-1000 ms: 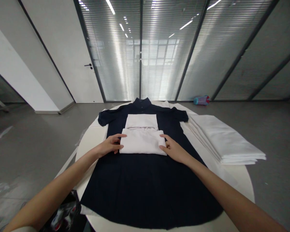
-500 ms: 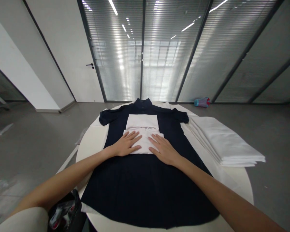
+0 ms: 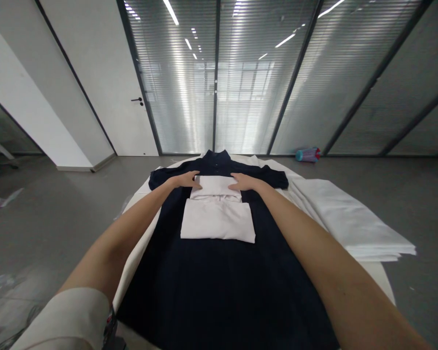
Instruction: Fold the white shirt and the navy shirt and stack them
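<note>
A navy short-sleeved garment with a collar [image 3: 219, 287] is spread flat, collar at the far end. On its middle lies a folded white cloth [image 3: 217, 219], with a narrower folded section at its far end. My left hand [image 3: 185, 180] is at the far left corner of that section, thumb toward the white fabric and fingers apart from it. At the far right corner my right hand [image 3: 244, 182] mirrors this, thumb and fingers spread around the edge. Both hands look open; whether the fingertips press on the fabric is hard to tell.
Beneath the garment stands a round white table [image 3: 377, 277]. A stack of folded white fabric [image 3: 354, 218] overhangs its right edge. Plastic wrapping [image 3: 0, 287] lies on the floor at left. A blue and pink object [image 3: 308, 155] rests by the glass wall.
Both hands have slid from the near part of the white cloth to the corners of its far end. The near part now shows uncovered. My view has shifted slightly forward.
</note>
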Tool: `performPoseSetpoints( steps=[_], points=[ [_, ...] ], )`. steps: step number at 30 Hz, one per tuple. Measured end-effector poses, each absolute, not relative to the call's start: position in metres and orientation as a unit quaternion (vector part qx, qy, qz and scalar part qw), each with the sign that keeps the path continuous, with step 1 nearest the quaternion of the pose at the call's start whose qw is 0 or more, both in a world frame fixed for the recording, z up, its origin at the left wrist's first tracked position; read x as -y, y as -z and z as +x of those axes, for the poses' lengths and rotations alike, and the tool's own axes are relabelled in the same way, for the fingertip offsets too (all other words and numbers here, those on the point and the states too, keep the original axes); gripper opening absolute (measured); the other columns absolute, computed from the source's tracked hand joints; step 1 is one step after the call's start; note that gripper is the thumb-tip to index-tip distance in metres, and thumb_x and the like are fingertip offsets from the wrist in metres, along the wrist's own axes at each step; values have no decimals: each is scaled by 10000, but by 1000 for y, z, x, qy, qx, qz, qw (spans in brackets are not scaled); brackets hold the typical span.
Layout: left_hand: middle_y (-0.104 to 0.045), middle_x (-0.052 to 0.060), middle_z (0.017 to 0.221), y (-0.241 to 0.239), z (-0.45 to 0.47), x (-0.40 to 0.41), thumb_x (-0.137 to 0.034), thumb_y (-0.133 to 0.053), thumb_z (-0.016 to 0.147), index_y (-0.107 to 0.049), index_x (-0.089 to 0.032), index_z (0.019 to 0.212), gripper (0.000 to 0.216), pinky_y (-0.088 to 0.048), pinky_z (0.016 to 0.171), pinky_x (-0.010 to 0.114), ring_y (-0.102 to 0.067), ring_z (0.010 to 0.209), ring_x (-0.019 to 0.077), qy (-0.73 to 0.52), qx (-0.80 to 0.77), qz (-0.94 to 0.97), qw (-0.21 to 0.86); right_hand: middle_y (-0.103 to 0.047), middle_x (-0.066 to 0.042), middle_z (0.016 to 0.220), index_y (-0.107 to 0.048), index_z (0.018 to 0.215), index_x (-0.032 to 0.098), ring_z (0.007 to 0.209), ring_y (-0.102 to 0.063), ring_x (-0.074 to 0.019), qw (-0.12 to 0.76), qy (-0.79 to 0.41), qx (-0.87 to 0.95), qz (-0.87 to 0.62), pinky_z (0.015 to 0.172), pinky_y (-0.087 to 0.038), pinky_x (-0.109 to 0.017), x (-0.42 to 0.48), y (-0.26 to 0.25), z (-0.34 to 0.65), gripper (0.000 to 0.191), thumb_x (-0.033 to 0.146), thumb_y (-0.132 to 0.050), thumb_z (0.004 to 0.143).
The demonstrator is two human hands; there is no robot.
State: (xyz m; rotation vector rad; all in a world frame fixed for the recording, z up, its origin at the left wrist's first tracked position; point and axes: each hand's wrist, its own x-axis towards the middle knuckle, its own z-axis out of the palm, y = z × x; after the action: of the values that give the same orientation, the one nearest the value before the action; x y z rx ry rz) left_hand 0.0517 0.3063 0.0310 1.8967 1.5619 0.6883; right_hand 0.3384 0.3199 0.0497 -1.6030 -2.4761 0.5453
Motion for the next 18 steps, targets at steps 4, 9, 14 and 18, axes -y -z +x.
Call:
performPoseSetpoints(
  steps=[4,9,14,18],
  points=[
    [-685,87,992,-20,39,-317,-247,-920,392,-628,-122,1267,931,-508,885,368,-649,974,282,-314,-563,676,355,-494,-184,1490,-513,1431,114,1372,-474,-329,64,-193,805,-558,1118,-385,-404,-336,-42,338,763,361,-785,763],
    [-627,17,865,-22,41,-319,-208,-884,438,-641,-131,1247,848,-505,796,332,-608,816,200,-346,-546,690,326,-555,-198,1386,-630,1283,140,1326,-476,-410,91,-175,793,-576,1091,-376,-515,-337,-45,338,693,357,-860,666],
    [-645,25,844,-47,51,-308,-170,-804,530,-673,-139,1098,584,-509,779,341,-605,779,187,-393,-488,709,325,-656,-117,1185,-659,1108,144,1105,-602,-258,144,-158,808,-549,964,-461,-354,-326,-65,338,357,201,-734,764],
    [-653,52,926,-65,52,-264,-226,-748,671,-627,-159,970,329,-521,774,338,-618,826,188,-440,-418,746,274,-662,-51,996,-617,950,181,928,-607,-210,266,-119,843,-452,851,-478,-324,-291,-87,348,184,157,-675,777]
  ],
)
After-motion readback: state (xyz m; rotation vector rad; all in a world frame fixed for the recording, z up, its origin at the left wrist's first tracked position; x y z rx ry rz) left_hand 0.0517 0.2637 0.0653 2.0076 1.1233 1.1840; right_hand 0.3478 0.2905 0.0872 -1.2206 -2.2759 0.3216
